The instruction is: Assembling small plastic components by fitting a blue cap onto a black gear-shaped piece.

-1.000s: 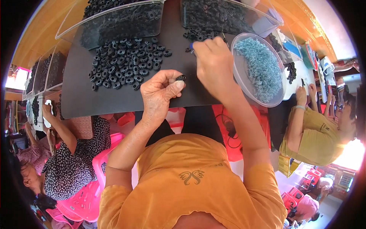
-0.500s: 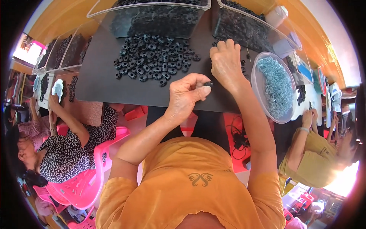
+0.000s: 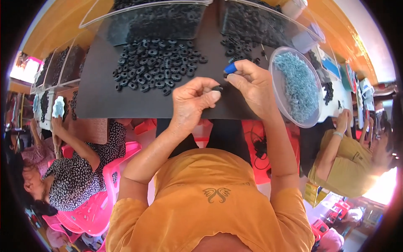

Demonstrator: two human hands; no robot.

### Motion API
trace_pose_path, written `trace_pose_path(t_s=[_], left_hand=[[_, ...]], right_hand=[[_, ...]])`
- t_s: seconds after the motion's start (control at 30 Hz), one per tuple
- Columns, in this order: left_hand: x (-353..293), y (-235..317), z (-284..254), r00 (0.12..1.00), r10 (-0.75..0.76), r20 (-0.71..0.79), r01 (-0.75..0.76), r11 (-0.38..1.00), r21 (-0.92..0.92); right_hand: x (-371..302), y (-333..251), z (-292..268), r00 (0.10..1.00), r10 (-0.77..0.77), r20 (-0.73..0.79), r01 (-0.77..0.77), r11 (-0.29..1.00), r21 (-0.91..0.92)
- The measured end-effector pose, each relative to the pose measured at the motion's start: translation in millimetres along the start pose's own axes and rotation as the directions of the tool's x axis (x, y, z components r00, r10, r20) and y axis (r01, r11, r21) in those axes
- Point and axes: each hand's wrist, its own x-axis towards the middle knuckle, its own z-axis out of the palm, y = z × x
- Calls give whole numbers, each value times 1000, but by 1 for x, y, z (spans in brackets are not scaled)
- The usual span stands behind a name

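Observation:
Over the dark table mat, my left hand (image 3: 191, 100) is closed, with a small black plastic part (image 3: 217, 88) pinched between thumb and index finger. My right hand (image 3: 253, 86) is just right of it, also pinching. A blue finger cover (image 3: 230, 68) sits on its index finger, and a tiny dark piece (image 3: 226, 76) shows at its fingertips. The two held pieces are close but apart. Beyond my left hand lies a spread pile of black oval parts with holes (image 3: 157, 63). A smaller heap of black pieces (image 3: 238, 47) lies past my right hand.
Clear bins of black parts (image 3: 157, 23) (image 3: 254, 25) stand at the back. On the right is a round clear tray (image 3: 275, 98) of pale blue bits, near a thin stick (image 3: 263, 51). Co-workers sit left and right; a pink chair (image 3: 121, 155) is at left.
My right hand has come back from the smaller heap toward my left hand, now with a tiny dark piece at its fingertips. My left hand keeps its black part. The whole view has shifted slightly.

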Motion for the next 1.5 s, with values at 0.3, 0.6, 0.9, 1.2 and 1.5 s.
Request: trace_pose_path(t_s=[0.3, 0.6, 0.9, 1.2, 1.5], left_hand=[[3, 9, 1, 997, -53, 47, 50, 997, 64], [2, 9, -1, 994, -81, 77, 73, 992, 100], [6, 9, -6, 988, -83, 127, 66, 988, 136], [9, 13, 2, 992, -99, 76, 80, 970, 228], [8, 11, 11, 998, -59, -2, 55, 908, 416]], right_hand=[[-18, -8, -8, 984, 113, 135, -142, 963, 230], [-19, -10, -8, 980, 89, 180, -131, 964, 233], [-14, -13, -7, 987, -56, 148, 75, 989, -124], [-15, 2, 2, 943, -314, 109, 331, 918, -220], [-19, 12, 10, 916, -401, 3, 390, 890, -235]])
